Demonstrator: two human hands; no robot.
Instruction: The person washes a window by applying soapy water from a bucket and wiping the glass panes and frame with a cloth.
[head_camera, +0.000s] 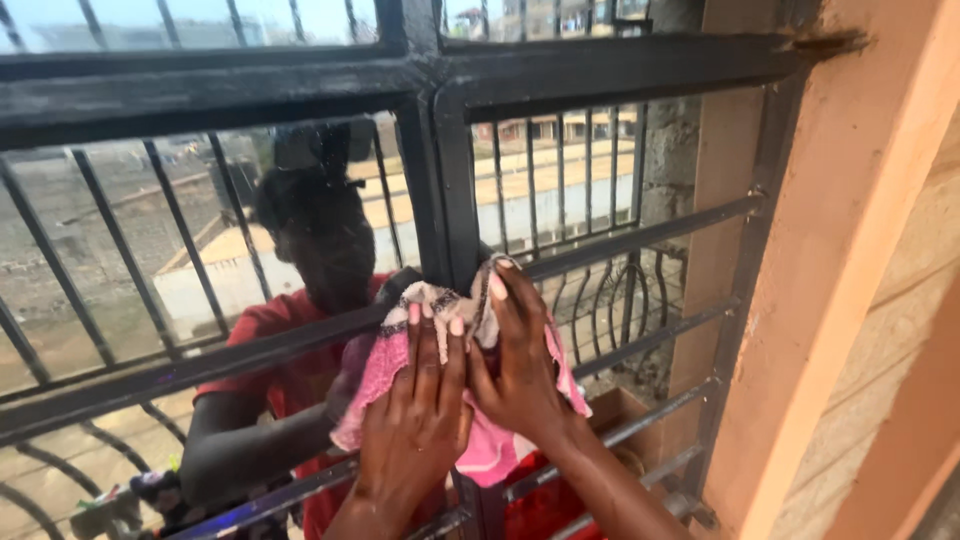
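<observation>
Behind, window bars (620, 240) back both hands' pink cloth (480, 440).

The cloth (480, 400) under both hands is bright pink, with a cream and brown patterned edge (near the fingertips). The window frame (440, 180) behind the hands is black. The wall (830, 260) right of them is peach-orange.
</observation>
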